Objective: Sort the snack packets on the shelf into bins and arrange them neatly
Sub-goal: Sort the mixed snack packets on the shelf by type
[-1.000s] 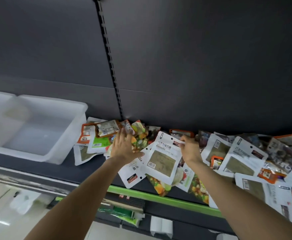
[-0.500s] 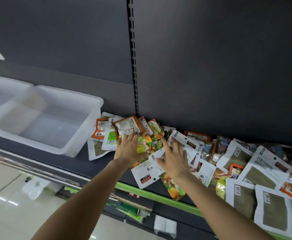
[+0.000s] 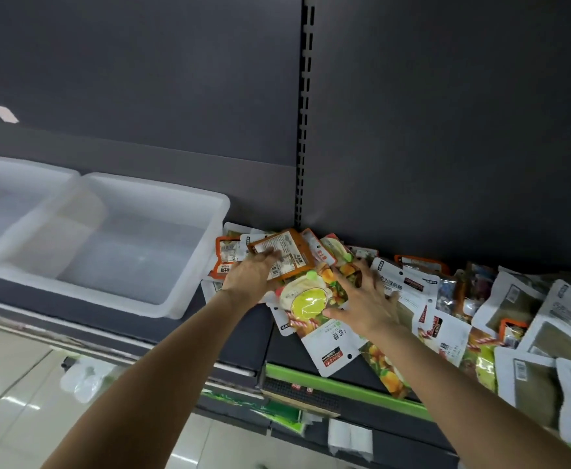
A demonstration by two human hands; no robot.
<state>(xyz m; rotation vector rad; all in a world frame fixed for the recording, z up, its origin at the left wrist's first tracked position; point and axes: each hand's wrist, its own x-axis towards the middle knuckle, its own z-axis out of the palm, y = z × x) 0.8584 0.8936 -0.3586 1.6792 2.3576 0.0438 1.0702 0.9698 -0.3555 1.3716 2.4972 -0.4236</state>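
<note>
A heap of snack packets [image 3: 446, 309] lies along the dark shelf, to the right of a clear plastic bin [image 3: 115, 238]. My left hand [image 3: 253, 275] grips an orange-edged packet [image 3: 284, 253] at the left end of the heap, lifted a little above the others. My right hand [image 3: 362, 302] lies with spread fingers on a colourful fruit-print packet [image 3: 311, 306] in the heap. A second clear bin [image 3: 10, 194] stands at the far left. Neither bin shows any packets inside.
The shelf's back panel [image 3: 446, 130] is dark grey with a slotted upright [image 3: 306, 113]. A green price strip [image 3: 311, 377] runs along the shelf front. Several packets overhang the front edge at the right. A lower shelf and a tiled floor show below.
My left hand has raised the orange-edged packet off the heap. My right hand has moved left from the white packets onto the fruit-print packet. The view has shifted left and closer.
</note>
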